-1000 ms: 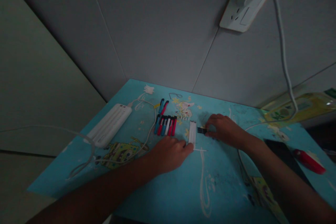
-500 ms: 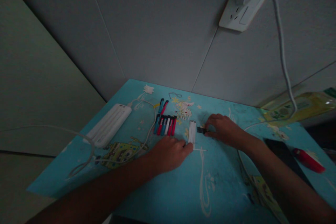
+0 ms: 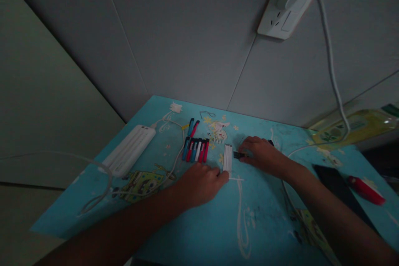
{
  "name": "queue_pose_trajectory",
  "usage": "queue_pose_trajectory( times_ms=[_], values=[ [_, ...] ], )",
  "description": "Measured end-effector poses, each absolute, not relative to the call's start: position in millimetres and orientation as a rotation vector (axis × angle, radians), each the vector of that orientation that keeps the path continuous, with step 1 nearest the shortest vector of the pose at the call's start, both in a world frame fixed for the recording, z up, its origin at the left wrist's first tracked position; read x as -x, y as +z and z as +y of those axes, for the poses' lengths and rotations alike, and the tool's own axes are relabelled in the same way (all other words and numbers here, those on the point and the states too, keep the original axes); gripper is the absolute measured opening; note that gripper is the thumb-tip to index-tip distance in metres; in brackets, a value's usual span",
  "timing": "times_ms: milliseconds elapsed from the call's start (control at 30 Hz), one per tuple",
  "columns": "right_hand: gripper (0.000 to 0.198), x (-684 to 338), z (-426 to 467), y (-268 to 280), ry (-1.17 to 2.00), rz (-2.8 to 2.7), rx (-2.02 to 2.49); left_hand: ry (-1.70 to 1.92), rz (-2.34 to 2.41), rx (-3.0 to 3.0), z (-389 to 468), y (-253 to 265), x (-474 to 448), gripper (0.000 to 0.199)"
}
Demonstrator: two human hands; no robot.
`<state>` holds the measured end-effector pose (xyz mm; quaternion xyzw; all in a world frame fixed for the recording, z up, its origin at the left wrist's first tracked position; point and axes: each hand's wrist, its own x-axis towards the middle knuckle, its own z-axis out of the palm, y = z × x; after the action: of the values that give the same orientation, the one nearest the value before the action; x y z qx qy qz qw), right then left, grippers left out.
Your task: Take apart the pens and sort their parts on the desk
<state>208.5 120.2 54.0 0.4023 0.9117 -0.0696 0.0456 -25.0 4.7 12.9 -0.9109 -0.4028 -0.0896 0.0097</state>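
Observation:
A row of thin white sticks (image 3: 228, 158) lies side by side in the middle of the blue cartoon-printed table (image 3: 199, 220). My left hand (image 3: 201, 183) rests on the table with its fingertips touching the near end of that row. My right hand (image 3: 263, 153) is just right of the sticks and pinches a small black piece (image 3: 238, 155) against the table, close to the row. One loose white stick (image 3: 237, 179) lies crosswise by my left fingertips. The light is dim.
Several short blue, red and white markers (image 3: 197, 149) lie left of the sticks. A white ribbed lamp (image 3: 129, 149) with a cable sits at far left. A wall socket (image 3: 285, 10) feeds a white cord. A black flat object (image 3: 338, 185) and a red item (image 3: 361, 184) lie at right.
My right hand has slid the black piece slightly left toward the white sticks. My left hand stays on the row's near end.

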Motion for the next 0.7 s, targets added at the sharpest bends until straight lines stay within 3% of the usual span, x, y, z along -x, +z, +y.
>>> queue_pose_trajectory(
  times_ms=[700],
  values=[
    [0.017,-212.5,117.6,56.5,-0.179,2.756,-1.264,-0.293,-1.259,2.819,4.9,9.8,24.5,0.005]
  ],
)
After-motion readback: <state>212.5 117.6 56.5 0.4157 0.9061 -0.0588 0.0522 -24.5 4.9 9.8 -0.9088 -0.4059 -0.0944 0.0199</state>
